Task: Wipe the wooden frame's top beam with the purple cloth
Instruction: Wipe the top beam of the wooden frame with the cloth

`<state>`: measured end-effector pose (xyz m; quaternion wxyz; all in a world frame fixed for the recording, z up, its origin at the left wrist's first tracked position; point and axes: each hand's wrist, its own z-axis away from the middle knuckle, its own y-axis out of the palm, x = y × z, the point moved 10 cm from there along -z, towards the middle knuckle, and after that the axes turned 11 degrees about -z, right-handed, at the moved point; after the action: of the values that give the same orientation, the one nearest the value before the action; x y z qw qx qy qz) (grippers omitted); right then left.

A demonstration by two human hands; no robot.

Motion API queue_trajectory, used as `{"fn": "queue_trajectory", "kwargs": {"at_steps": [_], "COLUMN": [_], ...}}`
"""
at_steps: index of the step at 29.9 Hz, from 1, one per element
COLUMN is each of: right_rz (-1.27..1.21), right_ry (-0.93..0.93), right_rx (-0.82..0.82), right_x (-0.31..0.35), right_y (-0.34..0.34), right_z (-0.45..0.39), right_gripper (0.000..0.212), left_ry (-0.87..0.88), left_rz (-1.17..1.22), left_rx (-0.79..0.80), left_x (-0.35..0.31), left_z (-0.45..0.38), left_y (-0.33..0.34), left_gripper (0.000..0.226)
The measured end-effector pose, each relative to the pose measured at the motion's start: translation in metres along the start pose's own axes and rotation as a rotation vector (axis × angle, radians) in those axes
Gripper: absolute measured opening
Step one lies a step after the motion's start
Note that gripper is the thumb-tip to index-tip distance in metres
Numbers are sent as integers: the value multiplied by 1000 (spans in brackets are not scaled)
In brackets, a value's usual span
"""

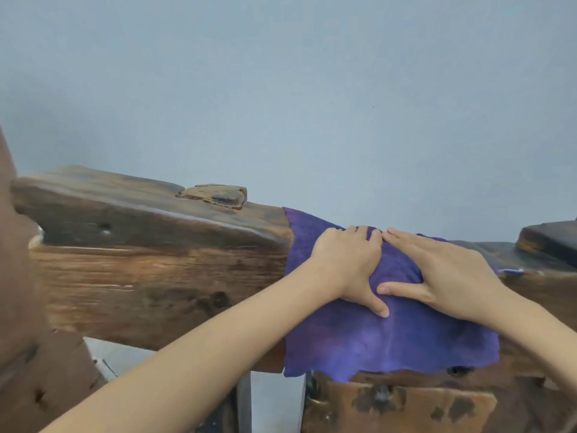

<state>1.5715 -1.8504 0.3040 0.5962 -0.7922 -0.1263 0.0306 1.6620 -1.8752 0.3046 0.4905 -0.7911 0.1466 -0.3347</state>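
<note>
A rough dark wooden top beam (150, 270) runs across the view from left to right. The purple cloth (390, 342) is draped over its middle and hangs down the near face. My left hand (349, 264) lies on the cloth with its fingers bent over the beam's top edge and its thumb stretched down the front. My right hand (449, 270) presses flat on the cloth beside it, fingers straight, thumb pointing left. The fingertips of both hands almost meet at the top of the beam.
A small wooden peg block (215, 195) sticks up from the beam left of the cloth, and a raised block (549, 239) sits at the far right. A wooden post (396, 404) stands below the cloth. A pale blue wall (281, 89) is behind.
</note>
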Motion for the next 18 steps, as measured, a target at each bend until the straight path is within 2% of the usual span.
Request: {"fn": "queue_trajectory", "kwargs": {"at_steps": [10, 14, 18], "right_rz": [53, 159, 243], "right_ry": [-76, -59, -21], "right_rx": [161, 136, 124], "right_x": [-98, -140, -146], "right_y": [-9, -17, -16], "right_z": [29, 41, 45], "right_gripper": [127, 126, 127], "left_ry": [5, 33, 21], "left_rz": [88, 132, 159], "left_rx": [83, 92, 93], "left_x": [-74, -109, -125], "left_z": [-49, -80, -102], "left_y": [-6, -8, -9], "left_gripper": [139, 135, 129]}}
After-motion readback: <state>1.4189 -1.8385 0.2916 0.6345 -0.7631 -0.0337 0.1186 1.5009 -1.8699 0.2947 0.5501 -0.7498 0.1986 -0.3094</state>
